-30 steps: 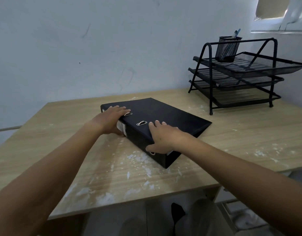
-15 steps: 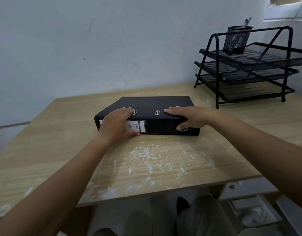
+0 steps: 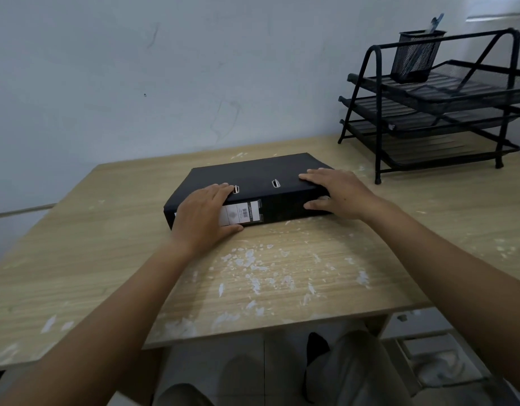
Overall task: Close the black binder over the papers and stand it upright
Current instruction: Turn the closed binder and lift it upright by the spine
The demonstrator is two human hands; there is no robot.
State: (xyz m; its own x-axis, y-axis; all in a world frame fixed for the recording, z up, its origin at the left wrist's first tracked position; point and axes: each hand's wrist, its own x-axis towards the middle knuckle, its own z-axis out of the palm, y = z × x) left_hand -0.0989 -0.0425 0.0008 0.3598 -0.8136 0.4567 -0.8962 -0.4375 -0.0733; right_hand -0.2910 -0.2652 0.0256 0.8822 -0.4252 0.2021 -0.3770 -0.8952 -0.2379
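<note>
The black binder [image 3: 261, 174] lies flat and closed on the wooden table [image 3: 77, 250], its spine with a white label facing me. No papers show. My left hand [image 3: 206, 215] grips the left end of the spine, fingers on the top cover and thumb at the bottom edge. My right hand [image 3: 337, 191] holds the right end the same way, fingers over the top cover and thumb against the spine.
A black wire three-tier tray rack [image 3: 437, 112] stands at the back right of the table, with a mesh pen cup [image 3: 415, 57] on its top tier. A grey wall runs close behind. White paint flecks mark the table front.
The binder has turned from a diagonal lie so its spine now faces me squarely. Both hands stayed on it, and my right hand moved to the right end.
</note>
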